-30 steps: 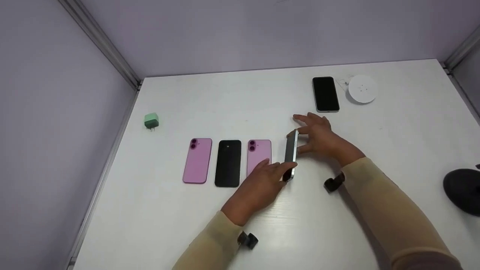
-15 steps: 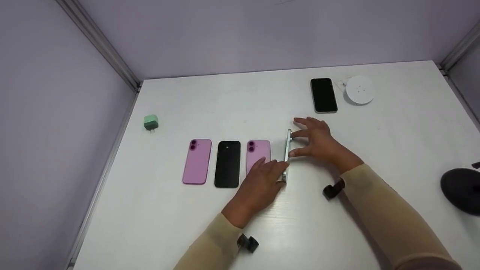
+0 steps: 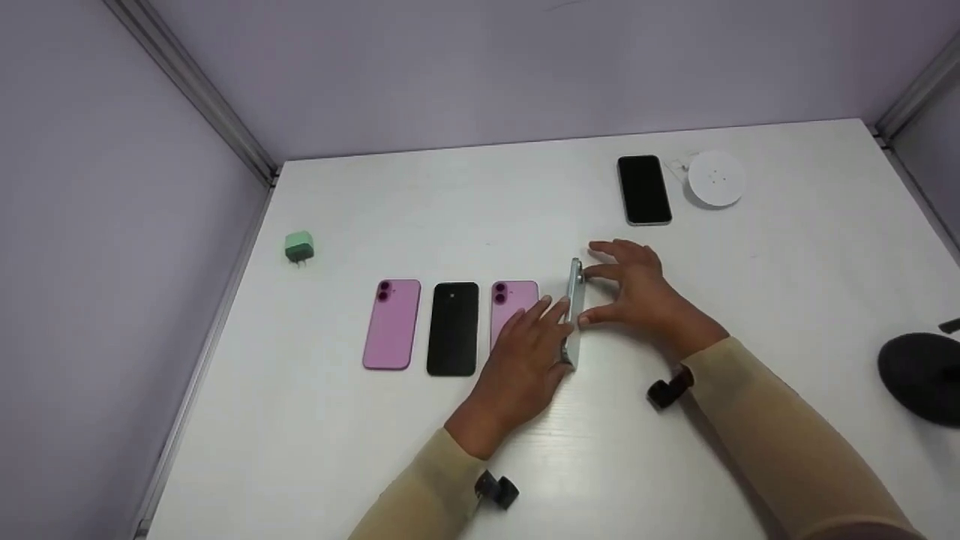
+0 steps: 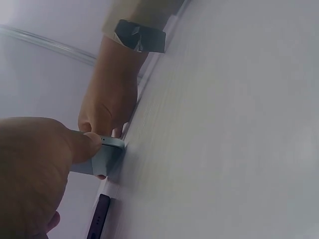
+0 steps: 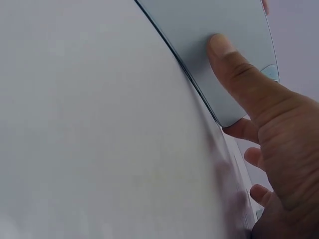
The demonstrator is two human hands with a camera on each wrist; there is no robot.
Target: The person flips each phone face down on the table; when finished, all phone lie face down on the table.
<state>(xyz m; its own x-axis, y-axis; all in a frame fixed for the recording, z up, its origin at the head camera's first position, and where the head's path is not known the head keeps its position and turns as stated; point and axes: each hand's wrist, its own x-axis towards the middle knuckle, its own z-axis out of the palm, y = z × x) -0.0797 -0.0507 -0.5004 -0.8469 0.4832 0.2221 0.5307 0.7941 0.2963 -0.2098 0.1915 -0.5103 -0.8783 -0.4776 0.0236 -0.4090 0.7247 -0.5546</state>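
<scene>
A pale blue-green smartphone (image 3: 576,292) stands tilted on its long edge to the right of the phone row, its back facing right. My left hand (image 3: 521,367) holds its near end; in the left wrist view the thumb lies over the end of the phone (image 4: 107,158). My right hand (image 3: 637,292) grips the far part; in the right wrist view its thumb presses the pale back (image 5: 234,30) and a finger reaches behind a corner. To the left lie a pink phone (image 3: 510,304) partly hidden by my left hand, a black phone (image 3: 452,330) and another pink phone (image 3: 391,325).
A black-screened phone (image 3: 644,191) lies at the back right beside a round white disc (image 3: 716,179). A green plug adapter (image 3: 299,246) sits at the far left. At the right edge is a round black base (image 3: 924,379). Pale walls (image 3: 450,75) surround the white table.
The phone in my hands has turned from showing its dark screen to showing its pale back, leaning left. My left fingers have stretched along its left side. The other phones stay put.
</scene>
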